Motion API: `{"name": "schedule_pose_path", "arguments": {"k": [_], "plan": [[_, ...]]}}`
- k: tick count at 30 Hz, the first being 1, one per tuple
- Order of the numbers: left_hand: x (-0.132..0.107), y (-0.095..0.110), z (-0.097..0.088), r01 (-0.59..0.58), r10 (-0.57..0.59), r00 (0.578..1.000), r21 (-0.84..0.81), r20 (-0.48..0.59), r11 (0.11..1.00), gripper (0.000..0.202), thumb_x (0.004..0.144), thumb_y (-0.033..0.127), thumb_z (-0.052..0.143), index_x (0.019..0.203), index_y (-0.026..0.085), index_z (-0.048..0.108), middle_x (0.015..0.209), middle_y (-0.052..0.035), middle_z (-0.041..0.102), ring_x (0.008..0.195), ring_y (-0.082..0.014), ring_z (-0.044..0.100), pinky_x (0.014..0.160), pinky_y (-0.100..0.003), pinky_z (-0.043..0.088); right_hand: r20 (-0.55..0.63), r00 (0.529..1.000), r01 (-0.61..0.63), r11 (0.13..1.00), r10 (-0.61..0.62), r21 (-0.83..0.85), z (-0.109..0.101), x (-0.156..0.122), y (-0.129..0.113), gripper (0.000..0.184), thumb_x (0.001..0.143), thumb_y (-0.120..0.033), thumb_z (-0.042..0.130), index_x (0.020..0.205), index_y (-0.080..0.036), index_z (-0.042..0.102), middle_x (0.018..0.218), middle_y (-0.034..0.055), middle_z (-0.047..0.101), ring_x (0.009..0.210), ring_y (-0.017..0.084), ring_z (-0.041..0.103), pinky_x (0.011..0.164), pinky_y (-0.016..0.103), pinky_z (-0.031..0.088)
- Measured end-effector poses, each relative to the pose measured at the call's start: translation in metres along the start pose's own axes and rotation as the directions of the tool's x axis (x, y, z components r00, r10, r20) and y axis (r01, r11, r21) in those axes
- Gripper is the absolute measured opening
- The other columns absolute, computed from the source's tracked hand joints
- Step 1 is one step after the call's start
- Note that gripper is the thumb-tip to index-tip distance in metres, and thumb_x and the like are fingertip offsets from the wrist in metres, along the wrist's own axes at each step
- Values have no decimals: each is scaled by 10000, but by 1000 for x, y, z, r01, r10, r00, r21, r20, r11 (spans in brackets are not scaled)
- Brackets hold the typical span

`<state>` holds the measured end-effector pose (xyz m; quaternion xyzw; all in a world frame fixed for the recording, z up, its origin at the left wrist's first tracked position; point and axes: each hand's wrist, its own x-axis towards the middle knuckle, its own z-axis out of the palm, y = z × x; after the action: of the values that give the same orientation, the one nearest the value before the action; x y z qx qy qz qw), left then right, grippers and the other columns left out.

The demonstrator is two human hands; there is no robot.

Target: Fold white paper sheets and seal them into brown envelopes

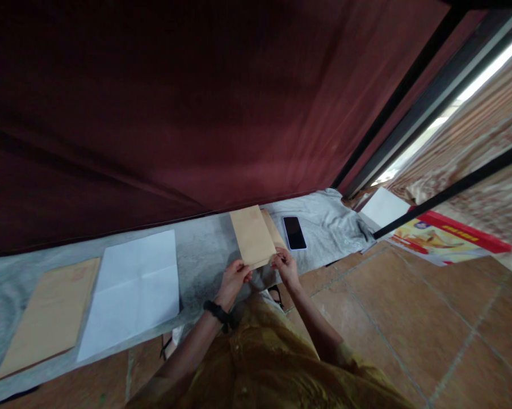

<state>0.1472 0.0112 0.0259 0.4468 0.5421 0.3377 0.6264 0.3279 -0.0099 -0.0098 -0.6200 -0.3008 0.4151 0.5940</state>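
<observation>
A small brown envelope (252, 236) is held over the grey cloth (200, 253) in front of me. My left hand (234, 277) pinches its near left corner, fingers closed. My right hand (284, 264) pinches the near right corner, fingers closed too. A second brown envelope (274, 227) peeks out from beneath the first on the right. On my left wrist sits a black band (217, 311).
A black phone (294, 232) lies face up on the cloth just right of the envelope. To the left lie a white creased sheet (133, 289) and a large brown envelope (51, 315). A dark red curtain (175, 102) hangs behind. White paper (384, 208) and a colourful box (443, 236) lie on the tiled floor at right.
</observation>
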Motion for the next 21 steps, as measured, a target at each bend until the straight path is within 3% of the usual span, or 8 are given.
{"name": "schedule_pose_path", "arguments": {"k": [8,13,21], "plan": [[20,-1,22,-8,12,999,116,-34,993,134,746,273,719,728,218,597,600,34,639,546,-125,584,540,-217,421,-47,999,6,1000,-6,-1,-19,12,-1,424,698,-438,689,1030,-177,650,747,-28,632,592,146,619,551,292,580],[18,-6,18,-55,73,995,215,-73,975,93,773,218,685,726,232,607,644,32,650,601,-129,596,566,-210,413,-15,1000,27,1000,-27,-14,-20,8,4,392,723,-466,680,991,-186,620,794,-22,635,583,132,612,556,284,565],[18,-10,11,-2,7,999,109,-46,994,145,744,286,697,685,221,580,564,46,621,517,-116,565,522,-212,425,41,998,54,995,-50,-89,-14,11,7,327,759,-456,638,963,-201,636,708,-23,619,599,161,602,571,297,558]]}}
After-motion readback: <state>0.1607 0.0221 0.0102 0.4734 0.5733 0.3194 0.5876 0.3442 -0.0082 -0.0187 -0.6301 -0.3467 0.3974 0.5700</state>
